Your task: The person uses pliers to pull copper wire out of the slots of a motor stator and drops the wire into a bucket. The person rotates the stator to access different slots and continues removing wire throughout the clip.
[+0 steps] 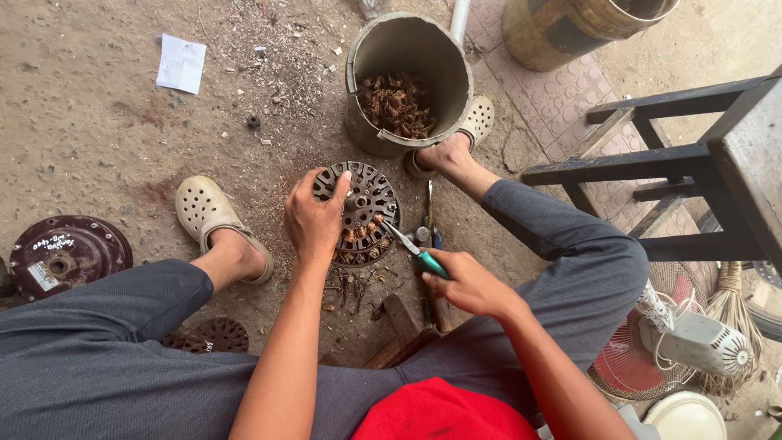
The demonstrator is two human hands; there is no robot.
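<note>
Dusty bare ground (98, 138) strewn with chips and scraps lies under a person who sits low with knees spread, grey trousers and pale perforated clogs on both feet. Between the feet stands a round slotted metal motor core (364, 208), tilted up on its edge, with copper wire showing in its lower slots. The left hand (316, 218) is closed over the core's left rim, thumb on its face, holding it steady. The right hand (466, 283) is wrapped tight round the green handles of a pair of pliers (411, 249), whose thin nose touches the copper windings at the core's lower right. Just behind the core, touching the right foot, a grey bucket (407, 57) leans toward the person and holds a heap of brown tangled wire. Loose wire bits lie on the ground below the core. A dark red round metal cover (69, 253) rests well off to the left, and a white scrap of paper (181, 63) lies far left near the top. On the right stand a dark wooden bench (692, 159) and a white fan (700, 342) lying on its side
</note>
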